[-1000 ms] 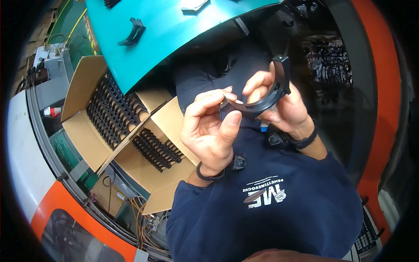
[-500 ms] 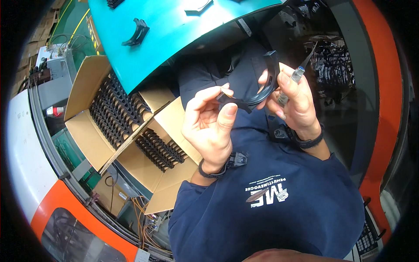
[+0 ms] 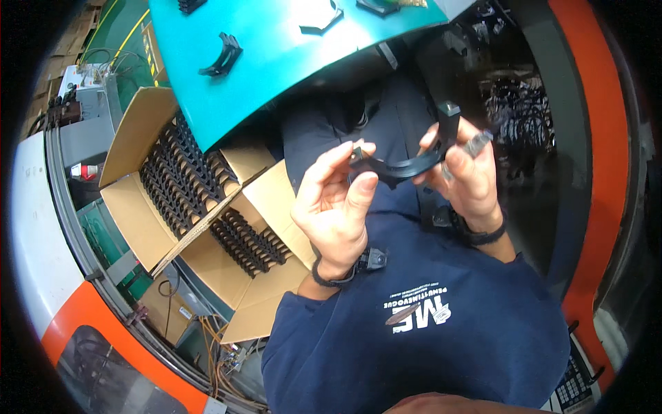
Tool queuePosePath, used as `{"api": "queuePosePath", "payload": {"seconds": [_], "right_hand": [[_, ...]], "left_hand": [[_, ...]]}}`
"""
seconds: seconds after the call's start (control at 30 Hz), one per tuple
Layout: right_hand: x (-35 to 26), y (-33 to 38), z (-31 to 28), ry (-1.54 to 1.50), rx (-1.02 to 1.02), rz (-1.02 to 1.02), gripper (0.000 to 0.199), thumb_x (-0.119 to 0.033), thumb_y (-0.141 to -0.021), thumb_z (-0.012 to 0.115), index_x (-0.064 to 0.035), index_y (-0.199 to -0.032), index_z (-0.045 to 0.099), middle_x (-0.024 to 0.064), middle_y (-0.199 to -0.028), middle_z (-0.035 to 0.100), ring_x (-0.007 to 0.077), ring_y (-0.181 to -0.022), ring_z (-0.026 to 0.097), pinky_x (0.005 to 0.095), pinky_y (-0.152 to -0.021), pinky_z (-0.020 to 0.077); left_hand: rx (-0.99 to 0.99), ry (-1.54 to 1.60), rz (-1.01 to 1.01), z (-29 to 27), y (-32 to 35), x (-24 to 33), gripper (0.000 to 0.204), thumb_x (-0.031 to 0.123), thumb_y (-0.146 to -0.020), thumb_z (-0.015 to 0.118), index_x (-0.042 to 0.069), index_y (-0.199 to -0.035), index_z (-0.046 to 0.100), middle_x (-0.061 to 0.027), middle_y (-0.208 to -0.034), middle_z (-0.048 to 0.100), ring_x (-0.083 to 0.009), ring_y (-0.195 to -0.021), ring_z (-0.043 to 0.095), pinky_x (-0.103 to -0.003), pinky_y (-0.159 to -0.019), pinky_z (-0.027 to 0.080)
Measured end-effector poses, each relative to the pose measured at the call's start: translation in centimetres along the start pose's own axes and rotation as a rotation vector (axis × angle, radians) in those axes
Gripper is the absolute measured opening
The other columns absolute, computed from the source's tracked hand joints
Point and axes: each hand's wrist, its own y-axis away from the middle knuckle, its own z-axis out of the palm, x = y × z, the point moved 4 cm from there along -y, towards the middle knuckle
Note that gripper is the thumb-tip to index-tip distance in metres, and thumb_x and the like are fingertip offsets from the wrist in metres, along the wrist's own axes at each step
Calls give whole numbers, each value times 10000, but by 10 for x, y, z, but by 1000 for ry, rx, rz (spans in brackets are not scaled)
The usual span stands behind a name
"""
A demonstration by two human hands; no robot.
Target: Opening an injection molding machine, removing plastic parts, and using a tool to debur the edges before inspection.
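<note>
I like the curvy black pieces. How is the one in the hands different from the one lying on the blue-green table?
The curved black part in the hands is held up in the air, pinched by the left hand and right hand. The curved black part on the teal table lies alone, untouched, and looks smaller, being farther away. Both are black and arched.

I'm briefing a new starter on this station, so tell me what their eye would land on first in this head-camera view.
At centre, the left hand and right hand hold a curved black plastic bracket by its two ends, above the lap. To the left and lower stands an open cardboard box packed with rows of similar black parts. Across the top runs a teal worktable with another black bracket lying on it.
</note>
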Motion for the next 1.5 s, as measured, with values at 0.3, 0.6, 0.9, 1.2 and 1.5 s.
{"api": "queuePosePath", "payload": {"seconds": [0.3,0.6,0.9,1.2,1.5], "right_hand": [[-2,7,-8,92,32,-47,417,-226,-820,761,22,-1120,611,95,-741,668,45,-504,507,177,-460,352],[-6,6,-7,216,60,-17,326,-172,-823,761,9,-1066,641,-13,-659,557,45,-508,473,192,-462,346],[-1,3,-2,180,24,32,269,-230,-858,731,-31,-786,565,6,-578,535,43,-490,480,207,-507,448],[7,6,-7,177,-7,52,310,-243,-873,718,-63,-731,509,50,-598,598,30,-482,479,185,-461,375],[4,6,-9,210,-11,62,282,-225,-875,714,-66,-753,515,127,-731,692,16,-491,477,174,-452,353]], "left_hand": [[0,-13,-49,0,0,2,451,-20,-822,714,-88,-1229,531,-240,-1167,627,-250,-1093,620,-337,-974,473],[-10,-38,-9,-1,-2,3,431,-47,-812,711,-59,-1214,559,-200,-1127,643,-228,-1031,634,-315,-935,488],[13,-109,-84,-7,-3,1,380,11,-798,753,-33,-1146,606,-121,-995,659,-166,-898,631,-270,-841,498],[22,-104,-106,-8,-4,2,357,29,-810,750,-39,-1129,604,-124,-985,662,-160,-897,630,-266,-840,498],[8,-108,-96,-7,-4,1,348,0,-816,729,-37,-1138,603,-128,-993,661,-163,-918,627,-265,-838,497]]}}
